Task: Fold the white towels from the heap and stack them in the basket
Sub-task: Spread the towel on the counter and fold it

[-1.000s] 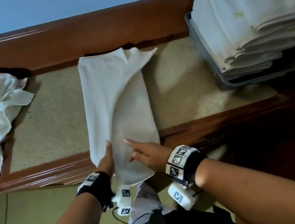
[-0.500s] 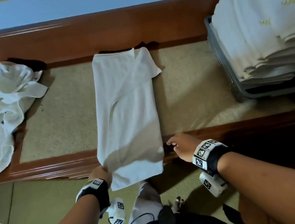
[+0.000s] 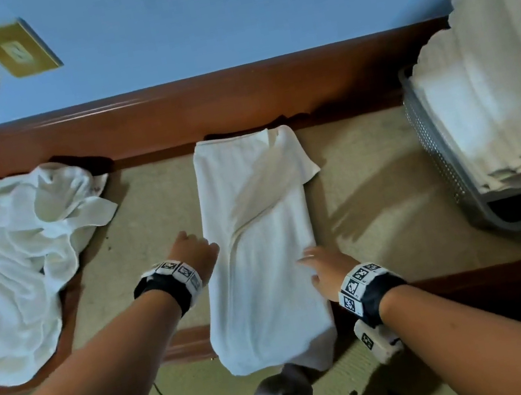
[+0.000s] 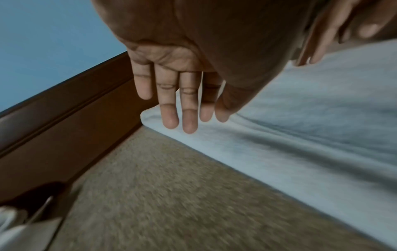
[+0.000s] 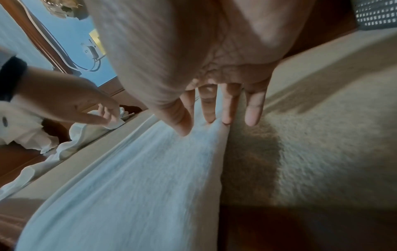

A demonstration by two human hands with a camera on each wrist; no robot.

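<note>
One long folded towel (image 3: 261, 249) lies down the middle of the tabletop (image 3: 376, 211), its near end hanging over the edge, with one rumpled heap (image 3: 19, 260) at the left and one basket (image 3: 448, 164) at the right carrying a tall stack of folded towels (image 3: 495, 93). Left hand (image 3: 194, 254) flat at the towel's left edge, fingers (image 4: 169, 117) straight, gripping nothing. Right hand (image 3: 324, 269) just as open, its fingertips (image 5: 227, 117) on the towel's right edge.
</note>
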